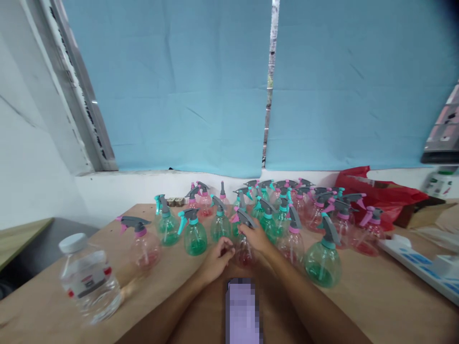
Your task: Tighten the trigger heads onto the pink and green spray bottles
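In the head view my right hand (253,235) is closed around the grey neck of a spray bottle with a clear pink body (245,253), a pink nozzle and some red liquid inside. The bottle stands upright on the table, its upper part partly covered by my fingers. My left hand (218,260) is just to its left, fingers loosely curled with a gap to the thumb, and nothing shows in it. Close by stand a green spray bottle (221,227) behind my left hand, a pink one (291,247) right of my right hand, and another green one (322,267) nearer me.
Several more pink and green spray bottles crowd the wooden table (172,291) towards the wall. A large water bottle (90,282) stands at left. On the right lie a red plastic bag (380,193), a cardboard box (426,212) and a white power strip (416,260). A pixelated purple patch covers the front middle.
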`<move>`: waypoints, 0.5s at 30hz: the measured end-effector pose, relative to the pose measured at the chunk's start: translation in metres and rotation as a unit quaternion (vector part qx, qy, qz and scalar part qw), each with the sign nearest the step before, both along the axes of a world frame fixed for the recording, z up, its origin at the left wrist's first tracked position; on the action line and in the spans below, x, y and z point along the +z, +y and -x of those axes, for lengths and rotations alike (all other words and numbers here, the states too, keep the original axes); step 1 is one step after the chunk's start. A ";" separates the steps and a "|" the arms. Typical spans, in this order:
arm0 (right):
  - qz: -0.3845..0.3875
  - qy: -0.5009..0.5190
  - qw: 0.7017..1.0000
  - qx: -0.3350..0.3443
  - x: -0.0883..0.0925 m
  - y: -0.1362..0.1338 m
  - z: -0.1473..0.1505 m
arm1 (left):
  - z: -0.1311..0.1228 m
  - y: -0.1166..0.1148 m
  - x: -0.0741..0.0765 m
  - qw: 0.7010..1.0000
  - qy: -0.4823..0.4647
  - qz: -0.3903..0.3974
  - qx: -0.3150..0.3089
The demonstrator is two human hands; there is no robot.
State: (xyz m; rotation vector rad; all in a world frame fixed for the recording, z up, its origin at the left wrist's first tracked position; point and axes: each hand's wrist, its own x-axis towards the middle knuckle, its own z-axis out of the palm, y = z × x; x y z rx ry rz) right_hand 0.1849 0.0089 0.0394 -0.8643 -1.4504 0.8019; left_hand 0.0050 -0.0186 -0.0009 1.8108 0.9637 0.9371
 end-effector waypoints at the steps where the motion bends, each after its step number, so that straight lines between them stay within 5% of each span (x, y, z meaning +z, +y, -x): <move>1: -0.014 -0.009 1.000 0.015 0.000 0.001 0.000 | 0.000 -0.001 0.001 1.000 -0.004 -0.012 0.008; 9: -0.088 0.008 0.994 -0.056 0.004 -0.017 0.016 | -0.004 -0.022 0.019 0.980 0.119 -0.156 0.036; 15: -0.158 0.003 0.987 -0.007 0.013 -0.042 0.031 | 0.001 -0.030 0.040 0.955 0.205 -0.193 0.096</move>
